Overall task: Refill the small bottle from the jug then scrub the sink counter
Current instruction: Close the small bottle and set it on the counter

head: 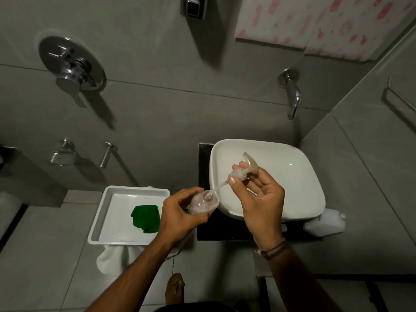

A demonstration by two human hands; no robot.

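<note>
Jug (324, 224) behind basin (292, 206) — half hidden

White tray (96, 218), green cloth (145, 218), wall faucet (292, 95)

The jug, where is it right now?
The white jug sits at the right of the head view, on the dark counter, tucked beside the white sink.

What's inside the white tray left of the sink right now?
A folded green cloth lies in the white tray, toward its right side. The left hand covers the tray's right edge, so anything there is hidden. White fabric hangs from beneath it.
</note>
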